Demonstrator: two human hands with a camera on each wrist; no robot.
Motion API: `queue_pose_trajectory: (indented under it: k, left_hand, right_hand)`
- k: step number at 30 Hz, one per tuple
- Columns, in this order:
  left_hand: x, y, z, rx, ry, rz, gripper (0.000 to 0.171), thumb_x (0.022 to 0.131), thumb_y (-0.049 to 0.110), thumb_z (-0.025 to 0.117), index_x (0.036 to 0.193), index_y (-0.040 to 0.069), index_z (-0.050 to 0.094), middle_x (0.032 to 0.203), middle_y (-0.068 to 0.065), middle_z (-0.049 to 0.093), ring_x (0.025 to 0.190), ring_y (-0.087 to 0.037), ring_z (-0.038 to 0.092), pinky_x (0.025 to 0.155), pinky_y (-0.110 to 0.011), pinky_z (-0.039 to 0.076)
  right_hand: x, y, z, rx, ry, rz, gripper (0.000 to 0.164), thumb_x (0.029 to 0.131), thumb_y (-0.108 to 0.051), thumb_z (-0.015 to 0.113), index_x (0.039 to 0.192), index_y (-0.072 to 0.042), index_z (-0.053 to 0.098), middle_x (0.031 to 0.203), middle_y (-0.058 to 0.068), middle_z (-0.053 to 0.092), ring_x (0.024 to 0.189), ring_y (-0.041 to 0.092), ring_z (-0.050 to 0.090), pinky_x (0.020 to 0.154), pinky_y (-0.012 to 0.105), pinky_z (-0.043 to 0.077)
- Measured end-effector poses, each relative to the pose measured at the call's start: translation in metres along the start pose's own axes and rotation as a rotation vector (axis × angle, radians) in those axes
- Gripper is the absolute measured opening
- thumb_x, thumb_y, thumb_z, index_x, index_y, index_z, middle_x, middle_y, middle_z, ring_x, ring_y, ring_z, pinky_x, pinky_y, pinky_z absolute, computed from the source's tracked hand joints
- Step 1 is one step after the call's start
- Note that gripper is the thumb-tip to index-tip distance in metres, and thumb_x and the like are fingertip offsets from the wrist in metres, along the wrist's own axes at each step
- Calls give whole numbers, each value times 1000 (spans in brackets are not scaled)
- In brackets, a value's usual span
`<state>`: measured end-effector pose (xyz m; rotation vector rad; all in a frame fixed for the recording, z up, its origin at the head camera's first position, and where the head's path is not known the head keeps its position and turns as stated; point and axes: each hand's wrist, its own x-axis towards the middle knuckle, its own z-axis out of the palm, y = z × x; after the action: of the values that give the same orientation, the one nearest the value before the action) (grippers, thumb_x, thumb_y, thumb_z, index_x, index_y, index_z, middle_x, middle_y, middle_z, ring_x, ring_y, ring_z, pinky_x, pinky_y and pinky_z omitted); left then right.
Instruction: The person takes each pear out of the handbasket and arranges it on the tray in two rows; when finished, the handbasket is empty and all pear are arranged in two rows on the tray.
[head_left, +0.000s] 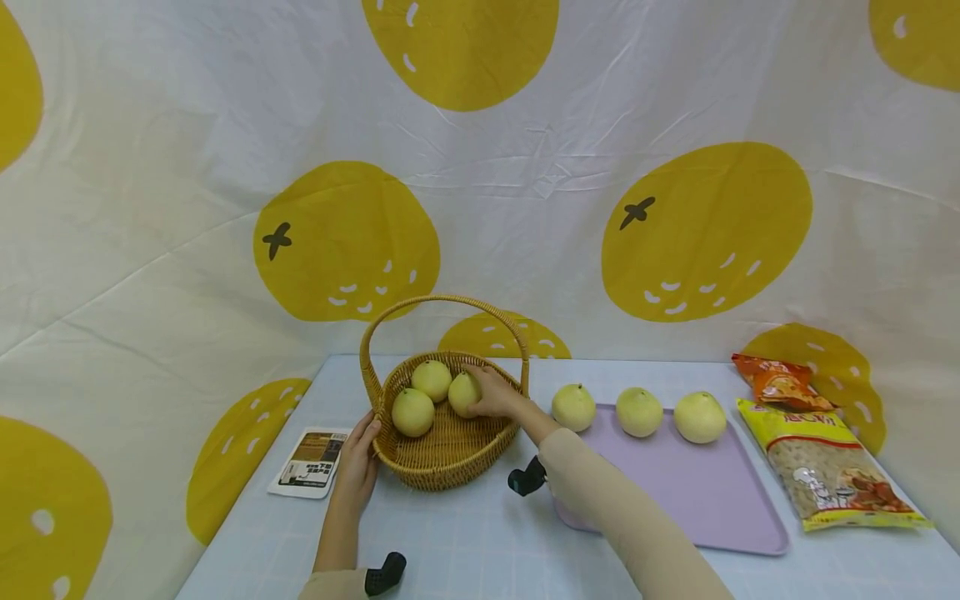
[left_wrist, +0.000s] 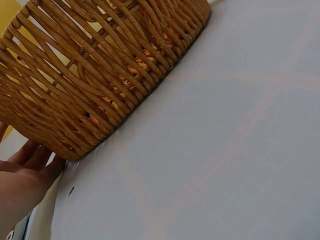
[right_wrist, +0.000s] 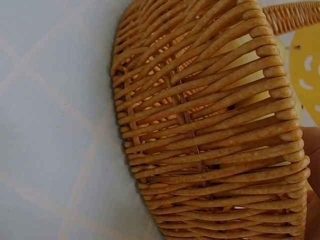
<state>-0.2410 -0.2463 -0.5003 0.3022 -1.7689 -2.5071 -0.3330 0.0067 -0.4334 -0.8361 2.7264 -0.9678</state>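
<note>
A brown wicker basket [head_left: 438, 477] with a tall arched handle stands on the table. Inside it, my right hand [head_left: 492, 392] grips a round, pale yellow-green pear [head_left: 462, 395]. Two more pears, one farther back [head_left: 431, 381] and one nearer [head_left: 412, 412], lie to its left. My left hand [head_left: 358, 458] rests against the basket's left side, its fingers extended along the wicker; the left wrist view shows that hand [left_wrist: 22, 182] low at the basket's wall. In the right wrist view the basket's side [right_wrist: 210, 135] hides most of my right hand.
Right of the basket lies a lilac tray [head_left: 697, 517], with three pears [head_left: 639, 412] in a row along its far edge. Beyond it are an orange snack bag [head_left: 780, 383] and a yellow bag [head_left: 832, 475]. A white-edged packet [head_left: 307, 462] lies at left. A patterned curtain [head_left: 525, 250] hangs behind.
</note>
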Motion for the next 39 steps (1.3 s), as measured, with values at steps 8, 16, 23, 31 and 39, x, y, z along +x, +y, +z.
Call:
queue_pose_trajectory:
  k: [8, 16, 23, 31, 39]
  left_hand:
    - [0, -1, -1, 17, -1, -7, 65, 97, 35, 52, 150, 12, 23, 154, -5, 23, 139, -18, 26, 109, -26, 31]
    - [1, -1, -1, 15, 15, -16, 64, 97, 34, 53, 150, 13, 24, 154, -4, 23, 138, -18, 26, 109, -28, 30]
    - [0, -1, -1, 15, 10, -16, 65, 97, 33, 53, 150, 12, 23, 155, -5, 22, 139, -19, 25, 111, -31, 28]
    - [1, -1, -1, -1, -2, -11, 65, 97, 33, 53, 150, 11, 23, 155, -5, 22, 139, -18, 25, 110, -29, 29]
    - [1, -1, -1, 4, 2, 3, 65, 97, 32, 52, 150, 9, 22, 154, -8, 23, 138, -20, 26, 105, -23, 35]
  right_hand:
    - [0, 1, 0, 16, -8, -11, 74, 78, -11, 75, 140, -2, 37, 134, 21, 46, 119, 34, 46, 95, 49, 43]
    - [-2, 5, 3, 87, -8, -28, 69, 74, -11, 79, 131, -2, 41, 124, 17, 52, 110, 30, 53, 89, 45, 46]
    - [-5, 1, 3, 83, -34, -15, 68, 69, -16, 84, 124, -7, 45, 119, 14, 54, 105, 28, 54, 86, 42, 47]
    - [-9, -1, 3, 32, -63, -20, 67, 71, -22, 83, 125, -9, 45, 117, 11, 55, 102, 27, 55, 84, 42, 48]
    - [-14, -4, 2, -28, -84, -65, 71, 73, -23, 81, 131, -7, 43, 119, 13, 55, 105, 27, 54, 86, 40, 48]
